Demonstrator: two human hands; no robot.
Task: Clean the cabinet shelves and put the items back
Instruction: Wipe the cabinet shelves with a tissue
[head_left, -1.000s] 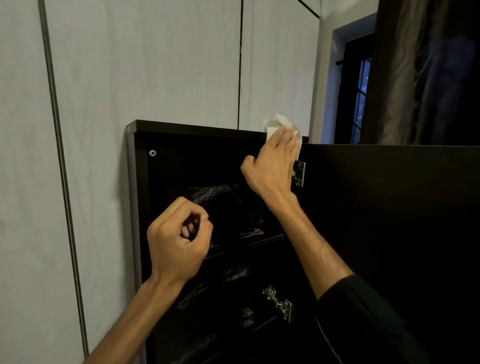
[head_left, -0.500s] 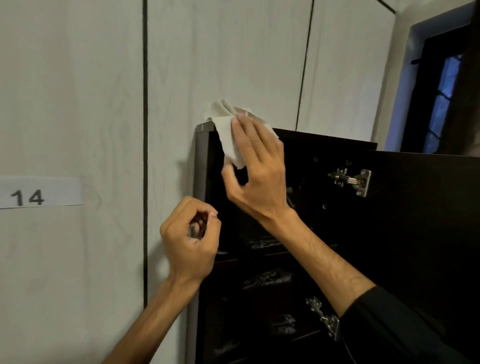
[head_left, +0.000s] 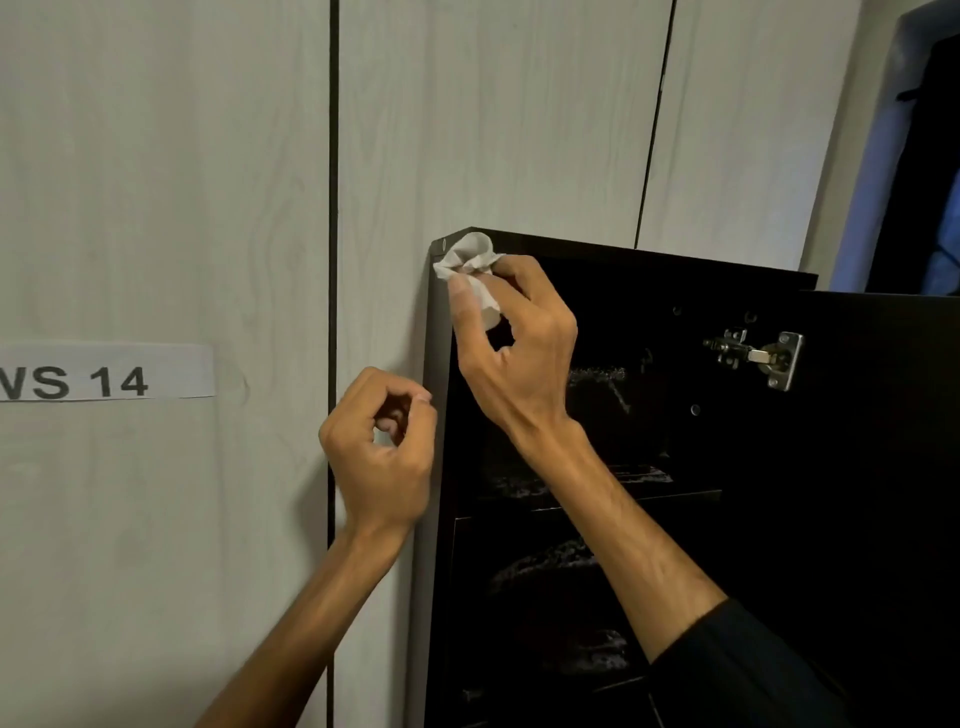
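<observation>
A dark brown cabinet (head_left: 649, 260) stands open against a pale wood-grain wall. My right hand (head_left: 514, 348) grips a crumpled white cloth (head_left: 470, 265) and presses it against the cabinet's top left front corner. My left hand (head_left: 382, 452) hovers just left of the cabinet's left edge with its fingers curled into a loose fist and nothing visible in it. Inside the cabinet, dark shelves (head_left: 613, 499) carry dim, glittery shapes that I cannot make out.
The cabinet's open door (head_left: 883, 467) hangs at the right on a metal hinge (head_left: 758, 358). A paper label (head_left: 104, 371) reading "WS 14" is stuck on the wall at the left. A dark window (head_left: 930, 182) shows at the upper right.
My right hand has wiped the cloth leftward along the cabinet's top edge, from near the hinge to the left corner, and bunched it up. The view has shifted left. My left hand stays curled.
</observation>
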